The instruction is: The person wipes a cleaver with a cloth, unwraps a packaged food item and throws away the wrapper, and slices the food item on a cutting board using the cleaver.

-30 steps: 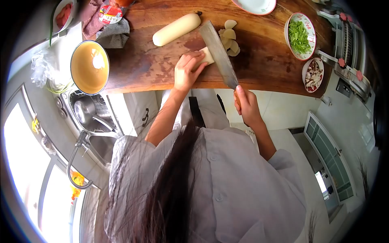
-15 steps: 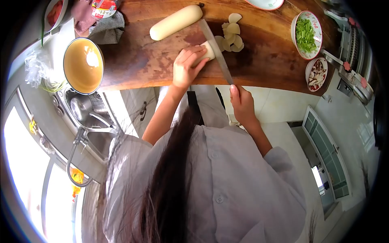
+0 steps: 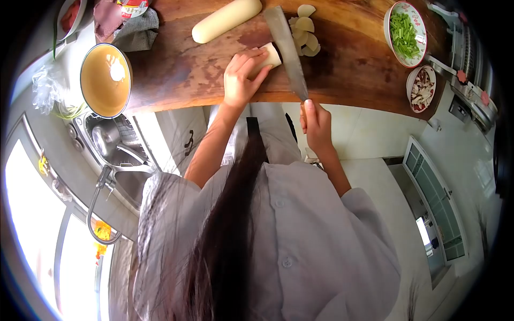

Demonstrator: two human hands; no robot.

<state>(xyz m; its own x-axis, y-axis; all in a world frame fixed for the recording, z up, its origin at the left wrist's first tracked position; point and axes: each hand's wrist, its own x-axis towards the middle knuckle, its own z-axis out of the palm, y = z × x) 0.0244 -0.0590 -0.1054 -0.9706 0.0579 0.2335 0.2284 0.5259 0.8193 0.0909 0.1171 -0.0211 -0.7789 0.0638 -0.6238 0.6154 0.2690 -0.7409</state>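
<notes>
My left hand point(image 3: 241, 75) is closed round a short pale vegetable piece point(image 3: 273, 56), pressing it on the wooden board point(image 3: 187, 69). The handle of a wide cleaver point(image 3: 288, 51) is in my right hand point(image 3: 317, 125), near the board's front edge. Its blade points away from me, just right of the piece's cut end, with a narrow gap between them. Beyond the blade, thin pale slices point(image 3: 305, 37) lie in an overlapping heap. A long peeled pale vegetable point(image 3: 227, 20) rests behind my left hand.
On the right stand a bowl of chopped greens point(image 3: 403, 35) and a smaller bowl of sliced pieces point(image 3: 421, 89). A yellow-lined bowl point(image 3: 106, 80) is at the left, beside a grey cloth point(image 3: 138, 33). The sink point(image 3: 134, 184) lies lower left.
The cleaver blade has turned from edge-on to showing its broad side, slightly apart from the piece. The view has shifted, so the board and bowls sit higher in the picture.
</notes>
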